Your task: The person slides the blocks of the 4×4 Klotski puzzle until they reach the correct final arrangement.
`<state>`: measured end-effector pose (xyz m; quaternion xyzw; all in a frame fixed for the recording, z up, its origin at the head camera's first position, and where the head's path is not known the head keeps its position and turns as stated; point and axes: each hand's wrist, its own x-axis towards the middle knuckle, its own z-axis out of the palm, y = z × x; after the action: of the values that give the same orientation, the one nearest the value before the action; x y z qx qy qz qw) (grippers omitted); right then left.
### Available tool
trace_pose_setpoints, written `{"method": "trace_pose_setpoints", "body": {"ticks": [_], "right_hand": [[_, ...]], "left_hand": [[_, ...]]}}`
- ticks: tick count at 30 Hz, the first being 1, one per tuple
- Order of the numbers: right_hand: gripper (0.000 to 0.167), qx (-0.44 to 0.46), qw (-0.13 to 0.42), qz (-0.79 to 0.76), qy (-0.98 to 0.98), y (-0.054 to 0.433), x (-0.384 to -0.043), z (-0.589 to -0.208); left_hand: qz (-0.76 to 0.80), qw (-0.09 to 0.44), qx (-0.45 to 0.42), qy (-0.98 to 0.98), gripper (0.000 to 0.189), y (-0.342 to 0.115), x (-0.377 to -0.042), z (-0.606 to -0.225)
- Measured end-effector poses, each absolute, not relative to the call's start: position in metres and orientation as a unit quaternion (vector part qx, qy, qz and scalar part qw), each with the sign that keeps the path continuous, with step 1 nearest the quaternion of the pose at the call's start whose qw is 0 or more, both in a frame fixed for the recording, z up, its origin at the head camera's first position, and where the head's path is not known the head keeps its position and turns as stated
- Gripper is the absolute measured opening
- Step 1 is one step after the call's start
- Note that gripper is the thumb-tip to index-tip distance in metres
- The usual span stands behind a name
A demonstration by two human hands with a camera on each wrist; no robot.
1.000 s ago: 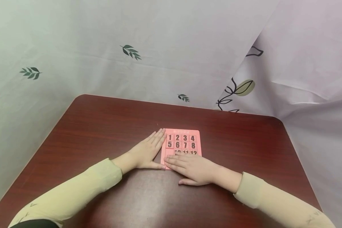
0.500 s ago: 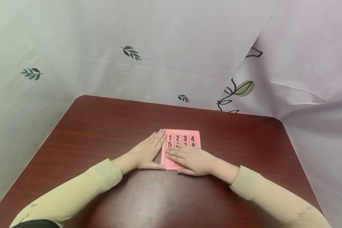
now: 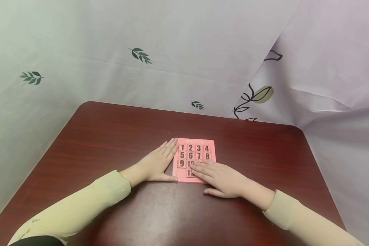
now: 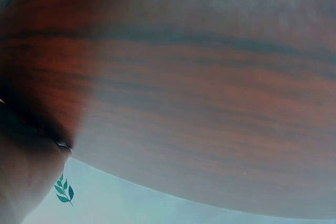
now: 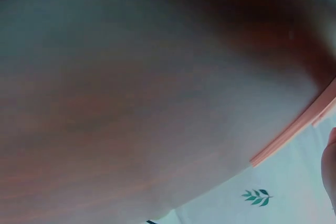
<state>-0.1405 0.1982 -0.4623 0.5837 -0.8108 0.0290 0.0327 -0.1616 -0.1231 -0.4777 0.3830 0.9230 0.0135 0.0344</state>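
Note:
In the head view a pink sliding number puzzle (image 3: 196, 141) lies flat on the table. Tiles 1 to 8 fill its top two rows, and tile 9 (image 3: 181, 163) sits at the left of the third. Tile 13 (image 3: 189, 173) is in the bottom row's second column, with a bare slot to its left. My left hand (image 3: 158, 164) rests along the left edge, fingertips at the top corner and thumb at the bottom one. Straight fingers of my right hand (image 3: 224, 177) lie over the lower right tiles and hide several; its thumb is off the board, near the front edge.
The dark red wooden table (image 3: 120, 126) has rounded far corners. Behind it hangs pale cloth (image 3: 172, 78) with leaf prints, and another cloth (image 3: 335, 85) drapes at the right. The puzzle's edge (image 5: 294, 132) shows in the right wrist view.
My right hand moved up over the puzzle's left side, then back down and right. Tile 9 now shows in the third row's left slot, bare earlier. My left hand stayed put.

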Motion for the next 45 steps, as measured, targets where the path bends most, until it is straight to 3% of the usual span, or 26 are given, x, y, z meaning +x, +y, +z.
{"method": "trace_pose_setpoints", "body": {"ticks": [10,22,37,45], "right_hand": [[0.069,0.605,0.047,0.015,-0.794,0.197,-0.132,-0.467],[0.072,0.619,0.027,0.010,-0.785,0.169,-0.135,-0.465],[0.072,0.583,0.064,0.034,-0.809,0.225,-0.126,-0.467],[0.071,0.590,0.057,0.034,-0.805,0.215,-0.128,-0.468]], "left_hand": [[0.016,0.031,0.384,0.923,0.127,-0.126,-0.160,-0.475],[0.013,0.024,0.389,0.921,0.126,-0.124,-0.159,-0.478],[0.009,0.022,0.387,0.922,0.128,-0.124,-0.160,-0.478],[0.007,0.023,0.386,0.922,0.127,-0.124,-0.160,-0.477]]}}
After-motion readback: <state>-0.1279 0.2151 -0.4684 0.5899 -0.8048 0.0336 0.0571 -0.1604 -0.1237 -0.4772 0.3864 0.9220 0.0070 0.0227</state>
